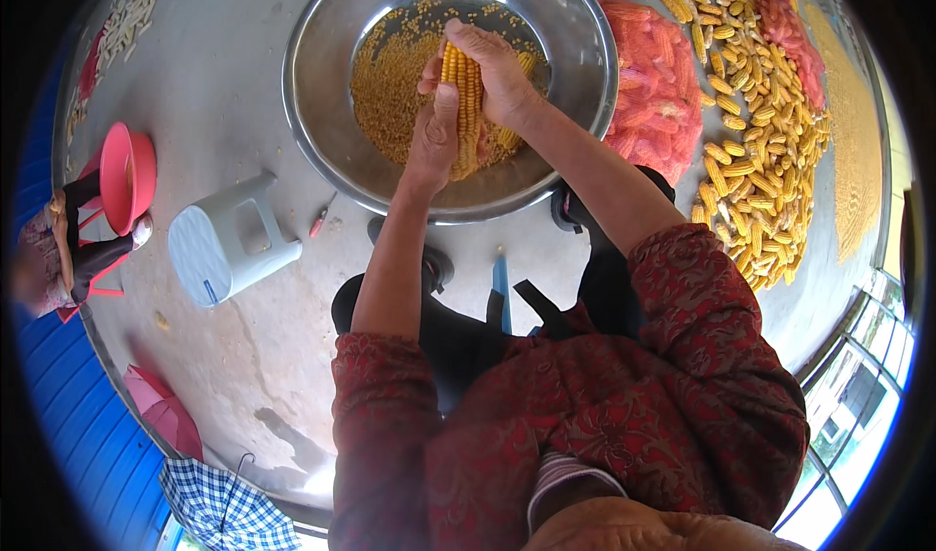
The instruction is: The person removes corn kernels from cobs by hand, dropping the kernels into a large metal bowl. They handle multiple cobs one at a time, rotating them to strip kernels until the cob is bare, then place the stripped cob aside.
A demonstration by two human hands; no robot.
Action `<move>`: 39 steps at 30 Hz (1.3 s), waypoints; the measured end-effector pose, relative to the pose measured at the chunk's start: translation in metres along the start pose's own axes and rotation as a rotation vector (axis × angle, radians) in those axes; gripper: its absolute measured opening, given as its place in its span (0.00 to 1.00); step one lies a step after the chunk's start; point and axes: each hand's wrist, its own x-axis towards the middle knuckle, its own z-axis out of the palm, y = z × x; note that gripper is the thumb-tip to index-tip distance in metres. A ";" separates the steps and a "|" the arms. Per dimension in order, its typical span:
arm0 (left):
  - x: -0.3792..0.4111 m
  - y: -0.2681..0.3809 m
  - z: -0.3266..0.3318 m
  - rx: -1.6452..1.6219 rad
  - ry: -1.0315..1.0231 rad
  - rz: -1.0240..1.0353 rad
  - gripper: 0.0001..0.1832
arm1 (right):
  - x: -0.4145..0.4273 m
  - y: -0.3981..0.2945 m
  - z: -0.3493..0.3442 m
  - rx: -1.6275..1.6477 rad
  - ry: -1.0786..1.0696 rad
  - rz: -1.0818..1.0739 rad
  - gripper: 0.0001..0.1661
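Observation:
An ear of dried yellow corn is held over a wide stainless steel basin. My left hand grips its lower part from the left, the thumb pointing up along the kernels. Around its upper part, from the right, closes my right hand. Some fingers are hidden behind the ear. Loose corn kernels cover much of the basin's bottom, and another corn ear lies there, partly hidden by my right hand and wrist.
Right of the basin are a red mesh sack of corn and a heap of corn ears. On the left stand a pale plastic stool, a red-handled tool on the floor, open umbrellas and a seated person beside a pink basin.

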 end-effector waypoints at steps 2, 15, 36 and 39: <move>0.001 0.000 0.005 0.000 0.038 0.050 0.43 | -0.004 0.002 0.005 -0.067 0.003 -0.058 0.14; 0.010 -0.023 -0.007 -0.270 0.107 -0.088 0.38 | -0.009 0.005 0.015 -0.084 -0.013 -0.193 0.06; -0.001 -0.002 0.000 0.103 0.163 -0.003 0.32 | 0.011 -0.024 -0.008 0.009 0.317 -0.135 0.11; -0.004 -0.003 0.002 0.031 0.170 -0.061 0.33 | 0.006 -0.024 -0.010 -0.023 0.163 -0.141 0.10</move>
